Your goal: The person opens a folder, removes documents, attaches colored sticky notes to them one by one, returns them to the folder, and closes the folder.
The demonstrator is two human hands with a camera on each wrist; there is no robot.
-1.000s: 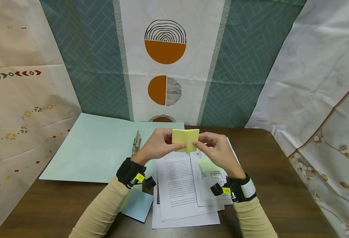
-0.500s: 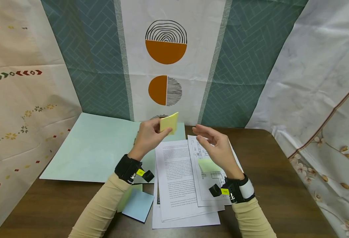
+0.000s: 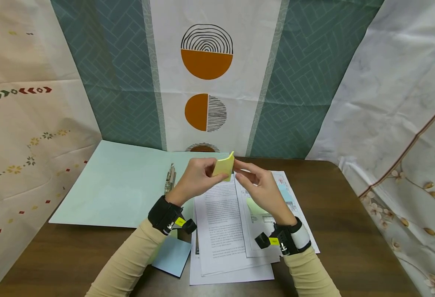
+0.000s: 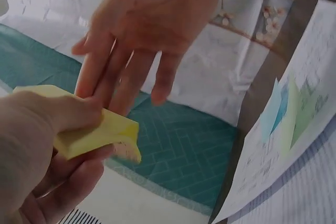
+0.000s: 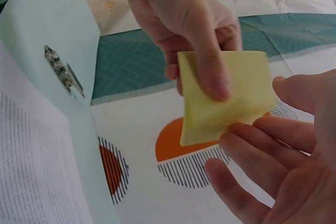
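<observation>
Above the papers, my left hand pinches a small pad of yellow sticky notes between thumb and fingers. One end of the pad curls upward. In the right wrist view, the left thumb lies flat across the face of the yellow pad. My right hand is beside the pad's right end, its fingers extended and its thumb apart from the pad. Its fingertips are right at the lower edge of the pad in that view.
An open pale-blue folder with a metal clip lies at the left. Printed sheets overlap it, and a green sticky note is on the right-hand ones. A blue sticky pad lies on the wooden table near my left forearm.
The right hand let go of the yellow pad, moved apart, then came back to its edge. The left hand raised and turned the pad, then lowered it toward the right.
</observation>
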